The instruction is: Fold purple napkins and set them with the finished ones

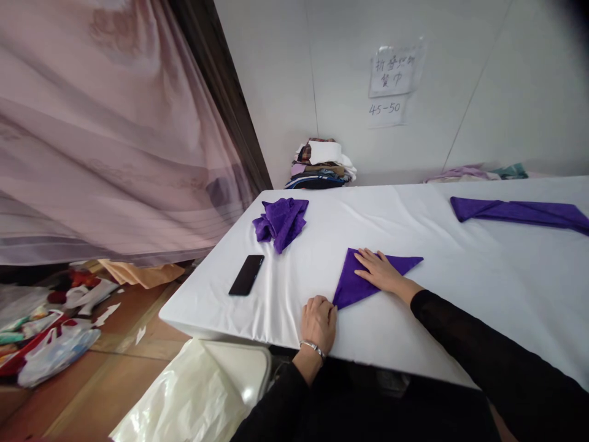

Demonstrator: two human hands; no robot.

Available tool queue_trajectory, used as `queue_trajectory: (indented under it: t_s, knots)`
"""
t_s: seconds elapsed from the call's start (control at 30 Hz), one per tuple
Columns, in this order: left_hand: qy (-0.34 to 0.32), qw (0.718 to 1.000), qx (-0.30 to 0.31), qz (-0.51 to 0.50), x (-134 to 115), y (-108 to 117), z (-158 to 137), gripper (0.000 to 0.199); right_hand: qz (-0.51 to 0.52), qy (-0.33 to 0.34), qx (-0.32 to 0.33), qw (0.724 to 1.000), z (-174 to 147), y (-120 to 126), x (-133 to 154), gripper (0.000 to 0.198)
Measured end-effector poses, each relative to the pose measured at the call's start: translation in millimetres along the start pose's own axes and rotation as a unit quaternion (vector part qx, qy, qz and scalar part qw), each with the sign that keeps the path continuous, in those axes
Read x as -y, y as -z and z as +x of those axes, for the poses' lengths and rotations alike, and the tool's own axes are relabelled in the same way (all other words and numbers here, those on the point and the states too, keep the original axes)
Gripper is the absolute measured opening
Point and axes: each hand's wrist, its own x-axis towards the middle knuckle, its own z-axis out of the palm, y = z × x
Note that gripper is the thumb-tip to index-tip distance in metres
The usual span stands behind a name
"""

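The scene is filled mostly by a table [391, 215] covered in white, its far side backed by a wall [340, 73] and its left end flanked by a curtain [115, 123]. At the far right, a long purple strip [519, 210] is laid out, well apart from the work. The purple cloth [354, 288] in hand is placed near the front edge, laid as a rough triangle with one point directed right; a folding or smoothing step appears to be under way. At the far left, a crumpled purple bundle [283, 221] is left. The cloth is pressed by the right hand [380, 270], opened flat with fingers spread, while its near corner is seemingly pinched by the curled fingers of the left hand [318, 322]. For the next move, the corner would need to be kept taut and the layers held down together. Little room is left toward the front edge, over which the left wrist is held; more is offered beyond the cloth and rightward. Leftward, space is limited by a phone [246, 275].
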Motion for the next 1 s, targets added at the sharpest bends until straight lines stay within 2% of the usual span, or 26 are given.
queue_trajectory:
  t_s: [0.33, 0.53, 0.6, 0.67, 0.83, 1.0]
  knots:
    - [0.019, 0.998, -0.015, 0.064, -5.4, -3.3, 4.3, 0.011, 0.022, 0.010, -0.017, 1.000, 2.0, 2.0, -0.4, 0.069]
    - [0.036, 0.998, -0.017, 0.050, -4.5, -4.0, 4.1, 0.009, 0.023, 0.011, -0.021, 0.999, 6.3, -3.1, -5.6, 0.069]
    - [0.041, 0.998, -0.019, 0.032, -3.1, -5.1, 3.9, 0.012, 0.023, 0.010, -0.023, 0.999, 8.1, -4.1, -6.3, 0.068]
    - [0.035, 0.999, -0.018, 0.014, -2.2, -6.7, 4.6, 0.023, 0.023, 0.009, -0.023, 0.999, 10.0, -4.4, -6.4, 0.066]
    - [-0.054, 0.998, 0.031, 0.021, -5.0, -9.8, 13.9, 0.065, 0.028, 0.010, -0.030, 0.999, 15.8, -3.6, -5.3, 0.062]
    - [-0.168, 0.974, 0.154, -0.005, -5.1, -12.2, 24.6, 0.068, 0.051, 0.001, -0.038, 0.998, 24.4, -2.6, -2.9, 0.053]
